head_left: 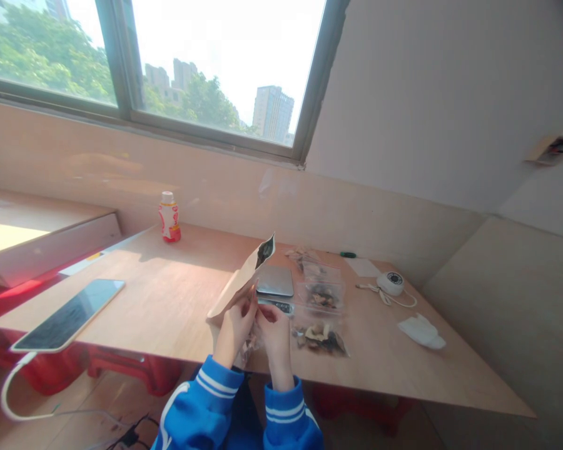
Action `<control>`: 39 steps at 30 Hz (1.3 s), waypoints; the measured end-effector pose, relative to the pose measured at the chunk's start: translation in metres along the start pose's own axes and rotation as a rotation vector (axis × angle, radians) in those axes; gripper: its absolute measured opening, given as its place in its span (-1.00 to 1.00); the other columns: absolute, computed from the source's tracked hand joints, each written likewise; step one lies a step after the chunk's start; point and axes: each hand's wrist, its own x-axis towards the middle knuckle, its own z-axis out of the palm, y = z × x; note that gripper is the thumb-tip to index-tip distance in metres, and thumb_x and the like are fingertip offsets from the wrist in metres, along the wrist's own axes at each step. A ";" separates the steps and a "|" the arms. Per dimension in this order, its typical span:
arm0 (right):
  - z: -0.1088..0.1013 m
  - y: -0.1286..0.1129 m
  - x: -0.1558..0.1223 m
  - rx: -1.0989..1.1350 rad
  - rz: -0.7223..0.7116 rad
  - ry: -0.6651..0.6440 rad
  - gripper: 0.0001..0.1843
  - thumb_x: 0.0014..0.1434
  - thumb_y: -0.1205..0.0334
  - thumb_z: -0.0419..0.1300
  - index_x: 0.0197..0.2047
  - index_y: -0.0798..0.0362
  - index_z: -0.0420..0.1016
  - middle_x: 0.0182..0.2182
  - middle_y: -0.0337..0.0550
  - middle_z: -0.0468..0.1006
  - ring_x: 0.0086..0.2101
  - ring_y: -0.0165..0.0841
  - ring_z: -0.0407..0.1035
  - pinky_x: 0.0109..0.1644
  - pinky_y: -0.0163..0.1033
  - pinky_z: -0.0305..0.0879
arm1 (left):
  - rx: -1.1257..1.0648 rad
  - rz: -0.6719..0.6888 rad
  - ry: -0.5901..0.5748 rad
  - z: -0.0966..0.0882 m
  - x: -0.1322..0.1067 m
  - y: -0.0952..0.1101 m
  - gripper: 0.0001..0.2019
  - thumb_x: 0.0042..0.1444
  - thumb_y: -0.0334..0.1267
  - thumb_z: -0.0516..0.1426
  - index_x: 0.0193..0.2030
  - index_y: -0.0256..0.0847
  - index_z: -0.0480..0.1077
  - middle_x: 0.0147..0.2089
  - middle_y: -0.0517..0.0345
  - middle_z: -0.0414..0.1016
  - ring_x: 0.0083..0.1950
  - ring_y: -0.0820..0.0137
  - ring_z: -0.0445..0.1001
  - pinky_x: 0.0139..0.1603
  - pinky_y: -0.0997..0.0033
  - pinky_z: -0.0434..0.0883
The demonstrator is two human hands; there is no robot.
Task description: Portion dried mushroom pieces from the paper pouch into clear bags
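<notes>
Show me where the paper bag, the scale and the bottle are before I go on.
Paper bag (pixel 239 283): head view, on its tan side.
Scale (pixel 276 282): head view, on its silver plate.
Bottle (pixel 169 219): head view, on its label.

Scale (pixel 275 282) lies between pouch (pixel 240 278) and filled bags (pixel 325 299) (phone (pixel 70 317) farther left).

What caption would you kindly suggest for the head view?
Left hand and right hand close together beside a tan pouch and clear bags.
</notes>
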 end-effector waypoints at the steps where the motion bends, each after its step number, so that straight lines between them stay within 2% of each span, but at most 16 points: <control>1: 0.001 0.001 0.000 -0.002 -0.004 0.003 -0.77 -0.08 0.13 0.31 -0.42 0.15 0.56 -0.47 -0.05 0.61 -0.42 -0.23 0.46 -0.25 -0.15 0.39 | -0.017 0.008 -0.006 0.000 0.003 0.000 -0.64 0.13 0.00 0.01 -0.49 -0.21 0.39 -0.58 0.08 0.42 -0.46 0.25 0.47 -0.46 0.32 0.36; 4: 0.004 0.002 0.001 0.045 0.003 -0.003 -0.75 -0.06 0.11 0.29 -0.38 0.14 0.54 -0.47 -0.05 0.61 -0.42 -0.25 0.46 -0.27 -0.17 0.39 | -0.093 0.072 -0.009 0.000 0.009 -0.001 -0.66 0.10 -0.03 0.02 -0.45 -0.25 0.43 -0.51 0.05 0.47 -0.42 0.26 0.45 -0.39 0.31 0.37; 8: 0.004 -0.003 0.004 0.047 0.025 -0.073 -0.68 -0.01 0.04 0.26 -0.35 0.16 0.55 -0.41 -0.01 0.62 -0.37 -0.22 0.48 -0.26 -0.18 0.39 | -0.162 0.076 -0.043 -0.002 0.014 -0.006 -0.62 0.13 0.03 -0.01 -0.44 -0.23 0.40 -0.56 0.14 0.42 -0.52 0.35 0.36 -0.48 0.36 0.31; 12: 0.001 -0.018 0.010 -0.102 0.001 -0.191 -0.68 0.03 0.05 0.24 -0.39 0.18 0.56 -0.43 -0.01 0.62 -0.38 -0.24 0.48 -0.27 -0.20 0.37 | -0.141 0.036 0.049 -0.006 0.021 -0.013 -0.69 0.10 -0.01 0.03 -0.47 -0.16 0.40 -0.54 0.11 0.46 -0.45 0.30 0.43 -0.41 0.37 0.36; 15: 0.006 -0.026 0.015 -0.160 -0.015 -0.211 -0.70 0.07 0.07 0.21 -0.39 0.18 0.56 -0.45 -0.03 0.61 -0.41 -0.27 0.48 -0.31 -0.23 0.36 | -0.100 0.059 0.087 -0.009 0.029 -0.017 -0.73 0.10 -0.06 0.01 -0.51 -0.13 0.36 -0.50 0.14 0.47 -0.37 0.31 0.45 -0.29 0.38 0.38; 19: 0.017 -0.024 0.016 -0.214 0.001 -0.126 -0.75 0.02 0.11 0.26 -0.39 0.16 0.53 -0.46 -0.05 0.60 -0.45 -0.27 0.48 -0.38 -0.26 0.37 | -0.072 0.022 0.088 -0.010 0.036 -0.022 -0.73 0.12 -0.08 -0.02 -0.47 -0.14 0.37 -0.47 0.14 0.49 -0.36 0.30 0.46 -0.26 0.37 0.38; 25: 0.019 -0.011 0.008 -0.216 -0.061 -0.075 -0.77 0.06 0.12 0.22 -0.42 0.13 0.55 -0.45 -0.04 0.62 -0.41 -0.24 0.49 -0.31 -0.23 0.37 | -0.201 0.060 0.073 -0.011 0.030 -0.031 -0.75 0.06 -0.03 0.07 -0.48 -0.12 0.39 -0.48 0.12 0.51 -0.34 0.29 0.49 -0.29 0.38 0.42; 32: 0.020 -0.004 0.006 -0.268 -0.107 -0.066 -0.78 0.11 0.14 0.14 -0.41 0.10 0.51 -0.44 -0.08 0.59 -0.41 -0.27 0.46 -0.31 -0.25 0.34 | -0.052 0.054 0.013 -0.016 0.019 -0.027 -0.69 0.09 0.05 0.04 -0.45 -0.15 0.32 -0.44 0.18 0.47 -0.34 0.32 0.47 -0.26 0.39 0.38; 39: 0.022 -0.004 0.003 -0.357 -0.106 0.136 -0.82 0.07 0.14 0.16 -0.41 0.08 0.47 -0.44 -0.09 0.57 -0.44 -0.28 0.41 -0.33 -0.26 0.30 | -0.161 0.141 -0.086 -0.015 0.018 -0.027 -0.73 0.15 -0.02 -0.01 -0.39 -0.16 0.30 -0.44 0.22 0.42 -0.34 0.37 0.43 -0.26 0.44 0.35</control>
